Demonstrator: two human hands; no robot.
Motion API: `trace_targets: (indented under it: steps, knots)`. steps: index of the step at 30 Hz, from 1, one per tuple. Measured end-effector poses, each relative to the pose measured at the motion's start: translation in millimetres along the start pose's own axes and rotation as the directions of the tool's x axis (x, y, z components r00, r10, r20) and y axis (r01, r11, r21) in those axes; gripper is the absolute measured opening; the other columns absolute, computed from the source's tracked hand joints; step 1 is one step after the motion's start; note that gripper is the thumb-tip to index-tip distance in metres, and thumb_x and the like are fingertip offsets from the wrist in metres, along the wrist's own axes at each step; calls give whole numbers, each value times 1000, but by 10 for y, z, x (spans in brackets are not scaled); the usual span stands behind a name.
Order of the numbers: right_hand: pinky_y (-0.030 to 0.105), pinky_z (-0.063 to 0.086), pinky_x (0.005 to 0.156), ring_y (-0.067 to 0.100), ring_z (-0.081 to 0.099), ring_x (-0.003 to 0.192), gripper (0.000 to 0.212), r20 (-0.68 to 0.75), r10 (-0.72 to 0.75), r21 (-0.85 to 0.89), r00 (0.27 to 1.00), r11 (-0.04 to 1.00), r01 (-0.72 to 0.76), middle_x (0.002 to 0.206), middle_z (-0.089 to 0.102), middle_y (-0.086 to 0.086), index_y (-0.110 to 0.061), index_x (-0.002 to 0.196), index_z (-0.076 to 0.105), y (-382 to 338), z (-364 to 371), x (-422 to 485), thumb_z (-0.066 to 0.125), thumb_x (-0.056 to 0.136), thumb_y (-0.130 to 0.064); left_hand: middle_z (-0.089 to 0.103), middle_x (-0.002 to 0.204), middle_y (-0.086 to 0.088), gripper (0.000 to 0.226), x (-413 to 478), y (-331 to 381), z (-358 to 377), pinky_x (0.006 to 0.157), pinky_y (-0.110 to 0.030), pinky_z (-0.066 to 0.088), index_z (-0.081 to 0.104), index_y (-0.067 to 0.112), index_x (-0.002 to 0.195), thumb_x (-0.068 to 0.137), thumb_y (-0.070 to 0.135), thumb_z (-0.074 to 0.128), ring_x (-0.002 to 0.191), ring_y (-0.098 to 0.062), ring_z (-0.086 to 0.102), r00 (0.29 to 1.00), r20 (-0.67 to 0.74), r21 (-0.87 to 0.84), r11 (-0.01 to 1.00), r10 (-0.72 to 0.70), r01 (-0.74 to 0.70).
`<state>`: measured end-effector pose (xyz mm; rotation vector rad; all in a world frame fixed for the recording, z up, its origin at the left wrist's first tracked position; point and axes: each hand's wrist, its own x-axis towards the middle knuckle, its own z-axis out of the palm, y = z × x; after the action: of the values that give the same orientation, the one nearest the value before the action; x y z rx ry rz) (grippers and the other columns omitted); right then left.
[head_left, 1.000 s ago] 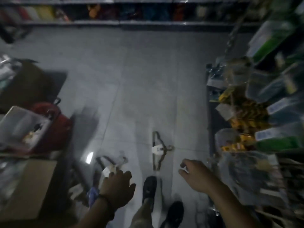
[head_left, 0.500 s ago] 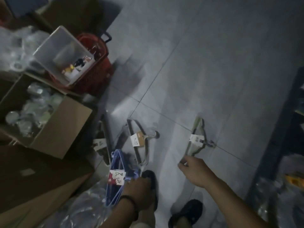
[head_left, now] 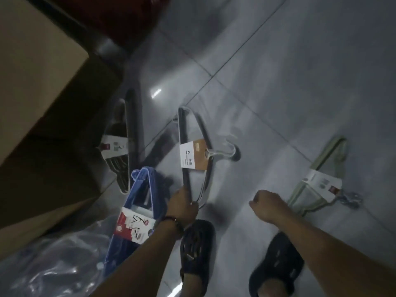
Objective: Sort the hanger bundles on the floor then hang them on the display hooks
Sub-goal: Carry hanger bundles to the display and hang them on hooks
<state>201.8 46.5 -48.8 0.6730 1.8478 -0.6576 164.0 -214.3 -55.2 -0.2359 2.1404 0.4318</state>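
Several hanger bundles lie on the grey tiled floor. My left hand point(head_left: 182, 207) grips the lower corner of the grey bundle point(head_left: 194, 146), which carries a white and brown label. A blue bundle point(head_left: 140, 202) with a red and white label lies just left of that hand. Further left, by the boxes, rests a dark bundle point(head_left: 123, 146). A pale green bundle point(head_left: 317, 181) lies at the right. My right hand point(head_left: 267, 205) is a closed fist hovering just left of the pale green bundle, holding nothing.
Cardboard boxes point(head_left: 36, 86) crowd the left side, with a red basket point(head_left: 120, 13) beyond them. Clear plastic wrap point(head_left: 55, 260) lies at the lower left. My two dark shoes point(head_left: 197, 251) stand on the floor under my arms. Bare tiles stretch to the upper right.
The view has dropped closer to the floor. My left hand moved from the blue bundle to the grey bundle and closed on its corner. My right hand drew back from the pale green bundle.
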Motion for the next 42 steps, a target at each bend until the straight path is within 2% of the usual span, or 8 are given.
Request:
trace_targets:
  steps: [6,14,19,23,26,31,36,42]
  knots:
    - [39,57,86,28,66,93,21,-101,-43,109,994,993,54,103,70,10,-13,114,63,116,600,745,61,100,-28,62,124,-16,49,1131,-191,293,95,-49,53,52,8,122,86,36,71,112,-41,60,979,-165,-62,992,-122,113]
    - [29,45,72,16,59,86,34,-56,-36,362,998,931,53,105,63,1,-17,121,57,34,923,1063,64,98,-41,75,99,-10,28,1383,-155,552,65,-31,52,76,13,101,93,38,67,79,-23,67,986,30,-135,977,-162,165]
    - [47,57,96,16,71,104,59,-67,-84,730,994,675,106,109,75,-11,-32,117,68,-92,672,870,69,70,-67,78,87,-9,13,765,176,768,84,-47,61,80,15,88,90,24,70,87,-31,73,989,84,-457,877,-124,149]
    - [42,65,80,13,76,88,59,-196,33,664,980,740,108,99,78,-12,-30,115,69,118,356,745,80,58,-42,76,83,-8,26,291,619,1025,82,-46,59,74,13,87,90,38,66,82,-29,72,993,121,-381,924,9,38]
    - [44,66,77,14,75,83,35,-275,126,677,953,729,99,97,77,-11,-32,107,69,425,185,698,80,78,-17,74,96,-2,25,120,978,1151,80,-42,60,68,23,101,91,46,65,88,-25,72,988,92,-262,960,124,-96]
    - [48,62,89,21,76,100,55,-331,156,833,931,512,210,110,79,-3,-21,117,73,1260,-237,650,86,73,8,74,95,1,40,202,1446,1124,55,-26,43,70,34,119,84,51,68,64,-12,59,749,595,-515,854,290,79]
    - [43,66,70,29,78,79,44,-306,321,952,896,130,278,107,77,19,-5,126,67,2137,-403,551,67,87,18,71,108,-5,18,581,1921,1736,76,-34,55,68,28,111,95,24,61,85,-22,63,946,296,8,990,133,-141]
    - [51,63,77,24,78,83,48,-252,456,932,853,-123,341,108,80,3,-13,131,66,2981,-259,569,54,96,18,58,126,-8,47,717,2843,2508,98,-46,53,49,20,131,93,40,69,116,-32,60,920,178,270,882,349,-386]
